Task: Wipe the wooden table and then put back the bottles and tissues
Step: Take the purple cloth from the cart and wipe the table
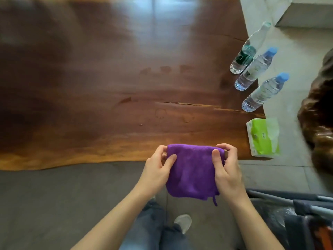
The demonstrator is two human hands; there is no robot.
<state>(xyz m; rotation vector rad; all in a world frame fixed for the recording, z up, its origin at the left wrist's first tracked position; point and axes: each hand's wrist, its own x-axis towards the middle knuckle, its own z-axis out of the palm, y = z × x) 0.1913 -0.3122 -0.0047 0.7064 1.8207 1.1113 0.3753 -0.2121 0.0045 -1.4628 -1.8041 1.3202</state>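
Observation:
A folded purple cloth (pixel 192 170) hangs in the air just in front of the wooden table's (pixel 108 78) near edge. My left hand (pixel 158 168) grips its left side and my right hand (pixel 225 168) grips its right side, thumbs on top. Three clear water bottles stand along the table's right edge: one with a green label (pixel 247 53) farthest, then two with blue caps (pixel 254 71) (pixel 263 93). A green and white tissue pack (pixel 263 138) lies at the table's near right corner. Faint water rings mark the wood near the middle.
A long crack (pixel 189 104) runs across the table towards the bottles. A dark brown carved wooden object (pixel 317 114) stands on the pale floor to the right. A cart with grey bars and a plastic bag (pixel 295 213) is at lower right. My legs and a shoe show below.

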